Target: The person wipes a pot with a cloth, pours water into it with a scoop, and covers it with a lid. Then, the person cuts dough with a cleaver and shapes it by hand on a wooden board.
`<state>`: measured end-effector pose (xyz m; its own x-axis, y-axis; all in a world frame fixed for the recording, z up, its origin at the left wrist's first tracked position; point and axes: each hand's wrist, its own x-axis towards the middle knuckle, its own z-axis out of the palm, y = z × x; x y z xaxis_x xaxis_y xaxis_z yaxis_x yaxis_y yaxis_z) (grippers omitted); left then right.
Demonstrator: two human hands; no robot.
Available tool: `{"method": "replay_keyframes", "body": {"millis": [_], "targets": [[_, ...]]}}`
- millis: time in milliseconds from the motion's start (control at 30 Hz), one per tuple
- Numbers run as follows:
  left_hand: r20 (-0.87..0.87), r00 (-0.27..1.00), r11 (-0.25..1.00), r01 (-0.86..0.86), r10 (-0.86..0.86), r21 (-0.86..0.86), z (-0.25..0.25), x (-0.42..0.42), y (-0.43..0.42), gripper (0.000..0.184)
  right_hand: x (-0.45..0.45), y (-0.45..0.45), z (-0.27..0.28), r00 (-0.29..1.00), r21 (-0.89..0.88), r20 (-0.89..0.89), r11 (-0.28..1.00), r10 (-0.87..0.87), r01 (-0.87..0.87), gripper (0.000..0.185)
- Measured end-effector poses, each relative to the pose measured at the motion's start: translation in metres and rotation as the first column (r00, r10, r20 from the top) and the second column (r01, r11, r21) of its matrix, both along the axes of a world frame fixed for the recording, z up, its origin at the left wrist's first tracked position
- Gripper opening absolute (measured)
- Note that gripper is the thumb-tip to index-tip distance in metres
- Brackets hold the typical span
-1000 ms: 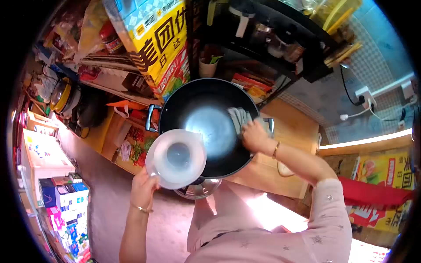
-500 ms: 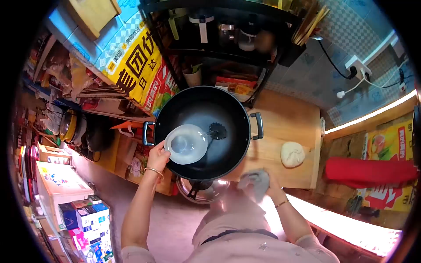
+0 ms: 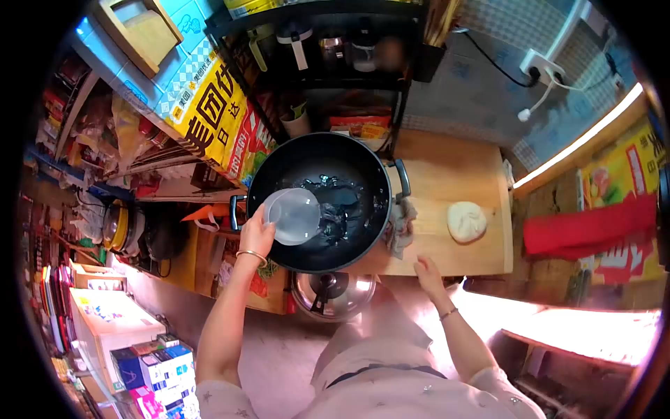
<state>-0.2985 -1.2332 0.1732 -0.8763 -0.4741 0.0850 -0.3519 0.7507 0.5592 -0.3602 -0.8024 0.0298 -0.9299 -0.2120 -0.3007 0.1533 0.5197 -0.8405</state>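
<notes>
My left hand (image 3: 257, 234) grips the rim of a translucent plastic bowl (image 3: 293, 216), tilted over the left part of a large black wok (image 3: 335, 257). Clear liquid (image 3: 338, 202) lies in the middle of the wok. A crumpled grey cloth (image 3: 401, 227) rests on the wooden board (image 3: 447, 167), beside the wok's right side. Just below the cloth, near the board's front edge, is my right hand (image 3: 428, 274), empty, with its fingers apart. A round of pale dough (image 3: 467, 222) sits on the board further right.
A metal lid (image 3: 333, 297) is below the wok. Behind stands a black shelf (image 3: 314, 84) with jugs and jars. A yellow carton (image 3: 213, 112) is at the back left, a red roll (image 3: 590, 227) at the right, and a power socket (image 3: 541, 66) on the wall.
The cloth has left my right hand and lies on the board. Liquid has spread in the wok, where there was none in the earliest frame. The bowl has tilted over the wok.
</notes>
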Motion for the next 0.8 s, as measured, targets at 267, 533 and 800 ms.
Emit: {"method": "replay_keyframes", "body": {"millis": [267, 533, 800], "targets": [[0.073, 0.978, 0.816, 0.204, -0.196, -0.541, 0.030, 0.016, 0.024, 0.059, 0.231, 0.181, -0.128, 0.933, 0.168, 0.202, 0.949, -0.299, 0.268, 0.020], [0.047, 0.957, 0.248, 0.122, -0.288, -0.961, 0.065, 0.038, 0.057, 0.049, 0.349, 0.247, -0.059, 0.517, 0.176, 0.523, 0.679, -0.678, 0.712, 0.017], [-0.594, 0.798, 0.923, -0.295, 0.097, -0.245, 0.013, 0.044, 0.124, 0.047, 0.465, 0.310, -0.029, 0.528, -0.010, 0.516, 0.611, -0.675, 0.792, 0.025]]}}
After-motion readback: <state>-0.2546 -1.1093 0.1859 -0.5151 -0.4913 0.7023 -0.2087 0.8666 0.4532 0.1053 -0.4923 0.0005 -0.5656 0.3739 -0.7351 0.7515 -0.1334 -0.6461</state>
